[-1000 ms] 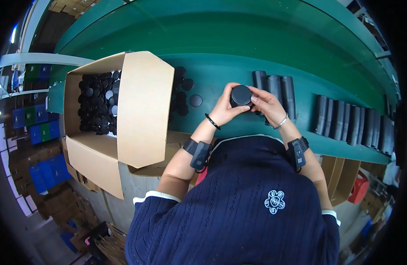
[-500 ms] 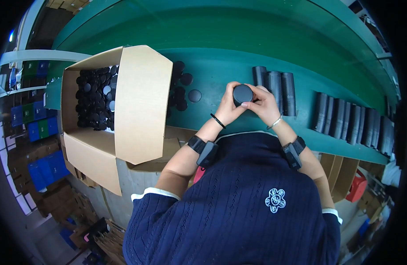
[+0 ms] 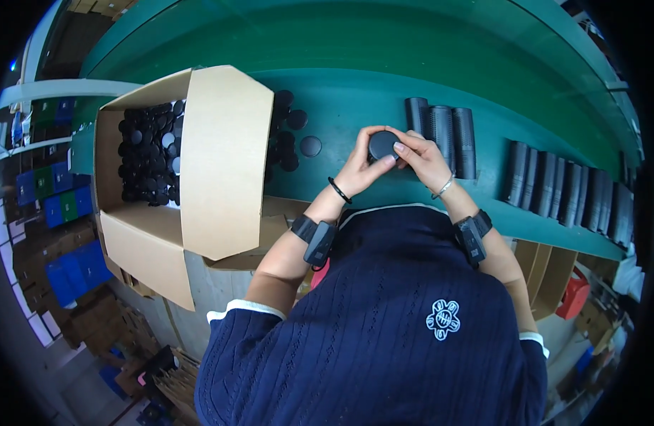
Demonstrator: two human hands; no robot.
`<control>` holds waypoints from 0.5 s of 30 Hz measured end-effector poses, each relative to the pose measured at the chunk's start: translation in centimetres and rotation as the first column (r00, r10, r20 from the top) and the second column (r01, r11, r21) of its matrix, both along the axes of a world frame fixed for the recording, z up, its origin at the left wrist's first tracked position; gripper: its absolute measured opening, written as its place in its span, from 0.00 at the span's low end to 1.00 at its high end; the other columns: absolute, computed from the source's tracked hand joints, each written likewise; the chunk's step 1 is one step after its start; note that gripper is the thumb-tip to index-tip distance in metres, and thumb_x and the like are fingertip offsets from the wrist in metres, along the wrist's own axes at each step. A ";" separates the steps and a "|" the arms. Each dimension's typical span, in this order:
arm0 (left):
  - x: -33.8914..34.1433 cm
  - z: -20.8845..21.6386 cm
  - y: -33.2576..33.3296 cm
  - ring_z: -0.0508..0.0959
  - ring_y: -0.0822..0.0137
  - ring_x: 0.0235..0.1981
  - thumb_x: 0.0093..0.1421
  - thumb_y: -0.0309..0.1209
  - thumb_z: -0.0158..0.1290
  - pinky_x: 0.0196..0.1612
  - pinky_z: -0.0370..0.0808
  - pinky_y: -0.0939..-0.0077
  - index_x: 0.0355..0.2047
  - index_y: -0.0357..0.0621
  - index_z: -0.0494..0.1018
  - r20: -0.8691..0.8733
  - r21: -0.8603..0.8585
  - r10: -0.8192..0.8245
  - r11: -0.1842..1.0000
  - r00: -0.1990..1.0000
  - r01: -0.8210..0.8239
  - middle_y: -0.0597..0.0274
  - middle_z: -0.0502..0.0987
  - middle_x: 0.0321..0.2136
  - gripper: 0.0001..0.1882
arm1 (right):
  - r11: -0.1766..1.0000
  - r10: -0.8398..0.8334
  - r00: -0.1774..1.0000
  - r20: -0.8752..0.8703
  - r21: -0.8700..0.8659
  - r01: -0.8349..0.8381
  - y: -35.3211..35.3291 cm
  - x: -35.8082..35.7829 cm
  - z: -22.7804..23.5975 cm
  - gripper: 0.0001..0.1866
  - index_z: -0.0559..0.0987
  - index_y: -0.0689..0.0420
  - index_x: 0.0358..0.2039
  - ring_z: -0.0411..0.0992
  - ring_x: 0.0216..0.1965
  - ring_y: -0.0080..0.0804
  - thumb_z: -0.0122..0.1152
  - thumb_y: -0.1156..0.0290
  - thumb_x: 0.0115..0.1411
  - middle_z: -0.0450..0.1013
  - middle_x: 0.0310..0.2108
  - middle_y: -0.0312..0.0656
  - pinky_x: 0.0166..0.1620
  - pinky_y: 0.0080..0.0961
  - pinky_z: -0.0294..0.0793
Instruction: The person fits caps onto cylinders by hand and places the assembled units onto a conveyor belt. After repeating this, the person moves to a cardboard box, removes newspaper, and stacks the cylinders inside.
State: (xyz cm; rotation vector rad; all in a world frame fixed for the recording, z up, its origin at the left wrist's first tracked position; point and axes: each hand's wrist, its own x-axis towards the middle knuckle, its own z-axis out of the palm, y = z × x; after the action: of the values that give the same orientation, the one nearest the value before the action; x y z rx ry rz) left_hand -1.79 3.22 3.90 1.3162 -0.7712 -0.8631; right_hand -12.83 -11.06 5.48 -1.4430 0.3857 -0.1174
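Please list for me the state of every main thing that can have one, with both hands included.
Left hand: closed around the round black piece.
Right hand: gripping the same piece.
Round black piece: held, round face toward the camera.
Cardboard box: open.
Discs in the box: loosely heaped.
Discs on the table: loose.
Three black cylinders: lying side by side.

Workshop: green workbench (image 3: 369, 96), cardboard cartons (image 3: 224, 163)
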 end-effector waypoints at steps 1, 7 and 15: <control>0.0 0.2 -0.4 0.69 0.67 0.47 0.55 0.32 0.58 0.50 0.68 0.73 0.52 0.41 0.57 -0.070 0.028 -0.001 1.000 0.998 0.003 0.57 0.68 0.44 0.28 | 1.000 -0.017 1.000 -0.011 0.008 0.017 0.0 -0.1 -0.3 0.19 0.72 0.56 0.54 0.68 0.29 0.17 0.52 0.67 0.63 0.65 0.32 0.33 0.33 0.14 0.71; 1.0 -0.9 -1.1 0.68 0.63 0.49 0.54 0.33 0.51 0.55 0.64 0.66 0.50 0.42 0.64 -0.343 -0.003 0.186 0.980 0.921 -0.199 0.55 0.69 0.44 0.22 | 0.954 0.046 0.999 0.010 -0.298 -0.041 -0.6 0.5 -1.1 0.26 0.69 0.52 0.57 0.69 0.41 0.29 0.59 0.61 0.58 0.69 0.37 0.42 0.43 0.25 0.73; 0.3 2.2 -5.3 0.60 0.60 0.59 0.62 0.54 0.41 0.60 0.55 0.57 0.55 0.48 0.62 -0.754 -0.149 -0.100 0.989 0.649 -0.020 0.54 0.64 0.55 0.29 | 0.897 -0.108 0.994 0.033 -0.427 0.111 -3.0 -5.6 4.5 0.49 0.52 0.55 0.63 0.67 0.51 0.47 0.67 0.69 0.42 0.66 0.51 0.54 0.53 0.33 0.67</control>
State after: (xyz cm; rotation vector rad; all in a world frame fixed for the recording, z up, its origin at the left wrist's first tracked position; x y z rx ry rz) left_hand -1.52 -2.09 6.06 0.6769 -0.1708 -1.2519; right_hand -18.45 -14.06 10.01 -1.8550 0.4535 -0.3157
